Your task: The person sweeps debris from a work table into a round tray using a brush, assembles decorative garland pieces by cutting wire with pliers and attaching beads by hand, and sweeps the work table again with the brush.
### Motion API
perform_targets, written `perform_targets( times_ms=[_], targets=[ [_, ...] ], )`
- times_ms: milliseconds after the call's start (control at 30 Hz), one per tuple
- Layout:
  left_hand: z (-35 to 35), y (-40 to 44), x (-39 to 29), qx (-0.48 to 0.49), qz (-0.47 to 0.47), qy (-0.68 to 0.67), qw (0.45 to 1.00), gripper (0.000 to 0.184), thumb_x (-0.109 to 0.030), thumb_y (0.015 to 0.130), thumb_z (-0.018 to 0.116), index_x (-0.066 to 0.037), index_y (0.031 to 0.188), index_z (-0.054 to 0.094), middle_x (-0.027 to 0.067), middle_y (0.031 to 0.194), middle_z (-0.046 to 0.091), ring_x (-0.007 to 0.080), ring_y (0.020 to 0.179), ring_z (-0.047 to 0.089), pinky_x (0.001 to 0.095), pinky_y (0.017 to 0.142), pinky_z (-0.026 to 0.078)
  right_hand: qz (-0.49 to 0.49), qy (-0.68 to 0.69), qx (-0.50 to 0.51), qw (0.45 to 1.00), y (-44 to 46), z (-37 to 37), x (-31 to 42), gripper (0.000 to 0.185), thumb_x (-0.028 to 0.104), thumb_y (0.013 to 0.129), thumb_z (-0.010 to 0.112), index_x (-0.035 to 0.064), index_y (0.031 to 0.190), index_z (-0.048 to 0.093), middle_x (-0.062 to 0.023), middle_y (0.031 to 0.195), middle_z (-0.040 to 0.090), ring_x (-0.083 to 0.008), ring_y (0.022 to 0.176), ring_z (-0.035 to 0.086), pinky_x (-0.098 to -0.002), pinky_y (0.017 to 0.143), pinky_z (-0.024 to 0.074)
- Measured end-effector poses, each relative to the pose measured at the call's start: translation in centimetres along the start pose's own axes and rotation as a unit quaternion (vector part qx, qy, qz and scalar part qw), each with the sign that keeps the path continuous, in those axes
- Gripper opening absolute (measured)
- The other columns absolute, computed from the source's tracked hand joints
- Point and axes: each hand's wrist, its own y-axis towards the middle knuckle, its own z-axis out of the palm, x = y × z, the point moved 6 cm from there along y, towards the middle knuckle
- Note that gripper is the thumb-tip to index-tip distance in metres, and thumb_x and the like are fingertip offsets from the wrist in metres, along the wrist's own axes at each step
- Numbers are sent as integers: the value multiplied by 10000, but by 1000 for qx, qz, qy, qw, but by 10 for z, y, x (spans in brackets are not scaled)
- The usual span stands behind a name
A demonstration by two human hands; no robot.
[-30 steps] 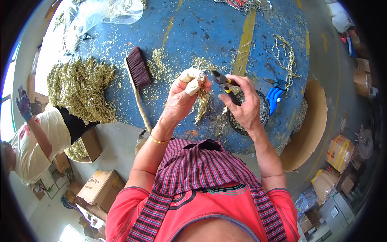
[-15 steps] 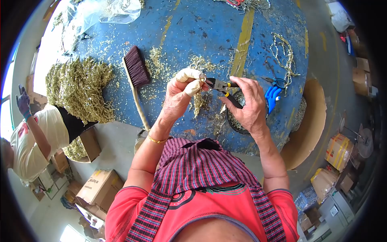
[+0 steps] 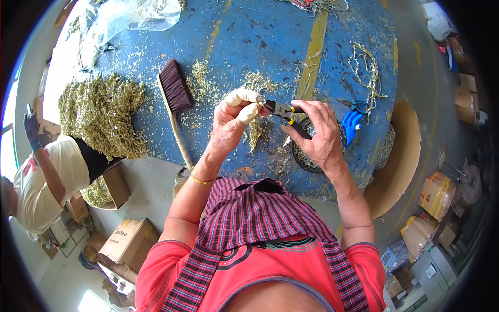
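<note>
My left hand (image 3: 231, 119), with pale wraps on its thumb and forefinger, pinches a small gold-coloured piece mostly hidden by the fingertips. In my right hand (image 3: 322, 132) is a pair of side cutters (image 3: 280, 110) with black and yellow handles. Their jaws meet the piece at my left fingertips. Just below my left hand is a clump of gold strands (image 3: 254, 134); I cannot tell whether it is joined to the piece. Beneath my right hand is a round black-rimmed tray (image 3: 311, 167), partly covered.
Left on the blue table (image 3: 260, 47) are a brush (image 3: 175, 86) and a gold strand heap (image 3: 104, 114). Scissors (image 3: 358, 106), a blue glove (image 3: 352, 126) and a loose chain (image 3: 371, 73) lie right. A co-worker (image 3: 49, 177) stands left; a cardboard box (image 3: 127, 242) is behind.
The cutters' handles have come slightly closer together in my right hand. My left hand stays nearly still. The co-worker's raised hand has shifted slightly and shows a thin pale object.
</note>
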Motion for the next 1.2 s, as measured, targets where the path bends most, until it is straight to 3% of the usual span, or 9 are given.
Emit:
perform_targets(
  times_ms=[333,433,633,1200],
  targets=[
    [4,1,-8,-35,59,50,996,149,-23,846,569,-19,995,573,41,958,586,138,870,582,266,784,459,32,27,5,999,-3,5,1,454,243,691,743,76,1069,555,-70,908,565,-249,868,555,-371,769,438],
    [5,1,-7,-32,60,73,995,109,-69,870,545,-30,971,552,80,983,574,137,868,563,284,765,469,23,28,-1,999,0,1,4,464,244,690,743,74,1078,554,-72,909,565,-247,867,555,-372,766,437],
    [1,1,-3,-52,8,25,998,141,-20,850,562,-22,990,574,41,965,588,128,868,579,258,775,457,-2,-15,-14,1000,1,-2,6,487,248,684,747,66,1090,551,-72,914,565,-246,873,552,-371,769,432],
    [4,-1,-12,-23,100,84,991,109,-29,846,568,-25,954,554,94,965,568,162,881,562,306,780,478,10,3,6,1000,-1,3,5,441,137,675,740,54,1068,559,-79,904,566,-252,872,552,-373,761,432]
  ],
)
